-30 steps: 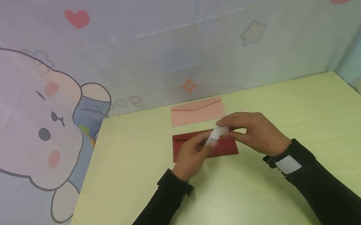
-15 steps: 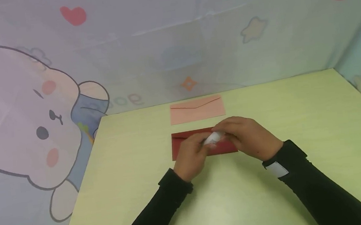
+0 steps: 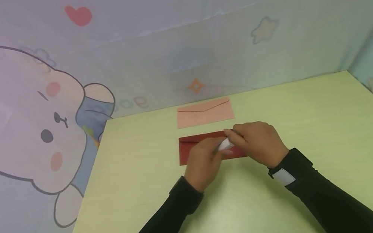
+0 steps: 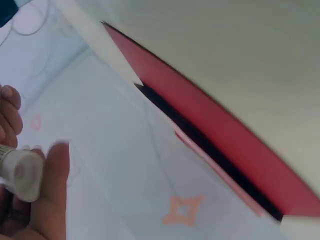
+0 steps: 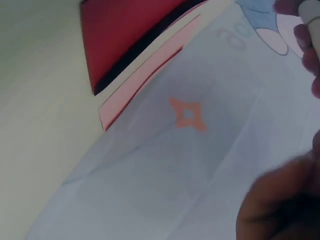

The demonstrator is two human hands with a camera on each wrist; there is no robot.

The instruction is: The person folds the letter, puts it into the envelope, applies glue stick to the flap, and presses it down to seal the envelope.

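Observation:
A short white tube with a round end, which looks like a glue stick (image 3: 225, 144), is held over the table between both hands. My left hand (image 3: 206, 163) grips its near part with curled fingers. At the far end, my right hand (image 3: 261, 141) pinches it, thumb and fingers covering much of it. One white end with a round dimple shows on the glue stick (image 4: 27, 175) in the left wrist view. Below the hands lies a dark red envelope (image 3: 188, 152), partly hidden by them, its flap edge toward the back.
Farther back on the pale yellow table (image 3: 140, 196) lies a pink envelope (image 3: 206, 116), flap side up. A printed cloth (image 3: 152, 41) with a cartoon bear, a heart and a star hangs behind the table.
My right hand has come in from the right and its fingers now cover more of the glue stick's end. The left hand has shifted slightly right. Both envelopes stay in place.

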